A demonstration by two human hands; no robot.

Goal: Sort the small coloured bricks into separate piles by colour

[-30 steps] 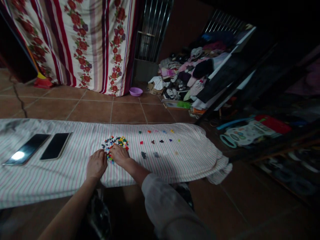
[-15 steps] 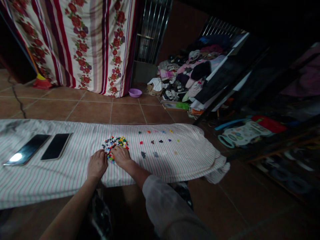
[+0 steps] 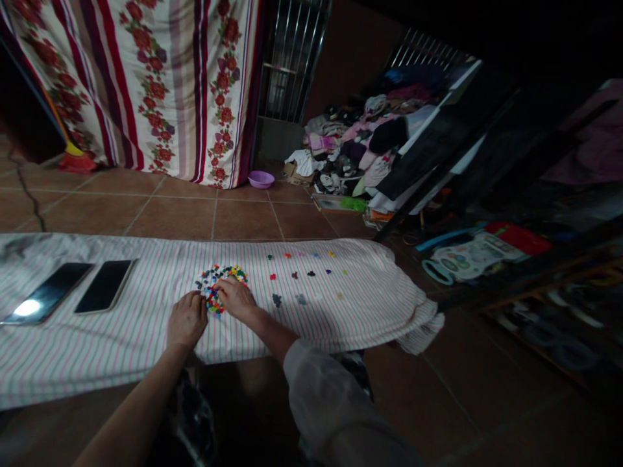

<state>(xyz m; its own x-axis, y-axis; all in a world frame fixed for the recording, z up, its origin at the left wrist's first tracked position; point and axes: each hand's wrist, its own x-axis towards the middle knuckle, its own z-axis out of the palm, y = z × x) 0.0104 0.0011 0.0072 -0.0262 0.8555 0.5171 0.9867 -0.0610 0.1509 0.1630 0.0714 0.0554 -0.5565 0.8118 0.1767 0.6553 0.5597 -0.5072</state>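
A mixed pile of small coloured pieces (image 3: 209, 277), too small to name, lies on a striped cloth (image 3: 160, 272). My right hand (image 3: 236, 298) reaches over the pile, its fingers bent down and together among the pieces. My left hand (image 3: 187, 318) rests at the pile's near left edge with its fingers curled. What either hand holds is hidden under the fingers. To the right, small groups sorted by colour lie in rows, among them a red group (image 3: 272, 277), a black group (image 3: 311, 274) and a dark grey group (image 3: 277, 300).
Two phones, a dark one (image 3: 104, 287) and one reflecting a light (image 3: 53, 292), lie at the left of the cloth. Beyond are a purple basin (image 3: 261, 179), a floral curtain (image 3: 180, 97) and a heap of clothes (image 3: 360, 139). A toy board (image 3: 470, 254) stands at the right.
The whole view has shifted slightly. My right hand has moved a little within the pile, its fingers still down among the pieces. My left hand stays at the edge.
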